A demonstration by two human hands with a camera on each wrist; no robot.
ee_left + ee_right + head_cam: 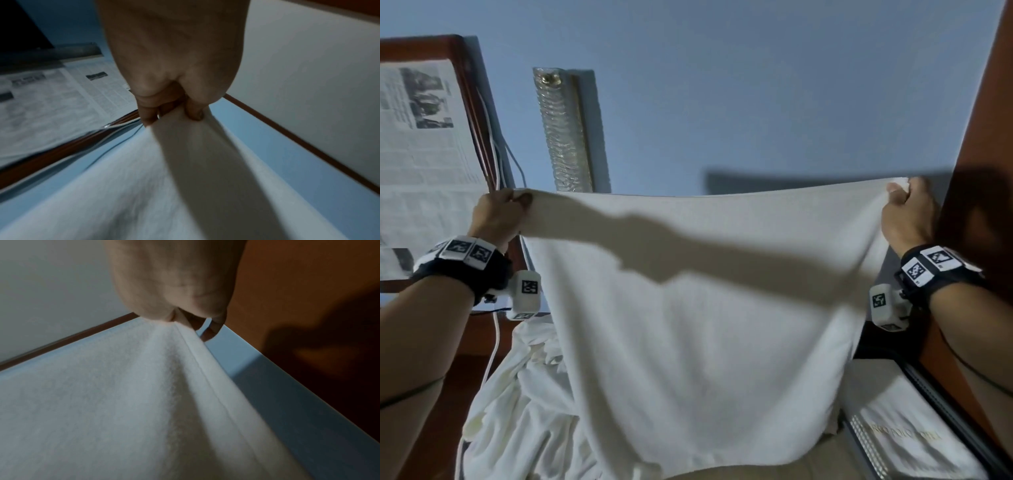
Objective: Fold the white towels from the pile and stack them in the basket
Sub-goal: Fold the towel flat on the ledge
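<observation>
Holding a white towel (688,308) spread wide at chest height, both hands up in front of a blue wall (722,85). Left hand (496,219) pinches the top left corner, fingers curled round the cloth; left wrist view shows thumb and fingers clamped on the bunched edge. Right hand (907,216) grips the top right corner the same way, hem running down from the fist in the right wrist view. Towel hangs flat between them, a diagonal arm shadow across it. Below it on the left, the pile of crumpled white towels (517,411). Lower right, a folded white towel (914,442) with a woven stripe and gold lettering, upside down and too blurred to read; cannot tell if it sits in the basket. Newspaper (421,137) pasted on a wood-framed panel at left, print unreadable. Black wristbands (935,270) carry square black-and-white marker tags.
</observation>
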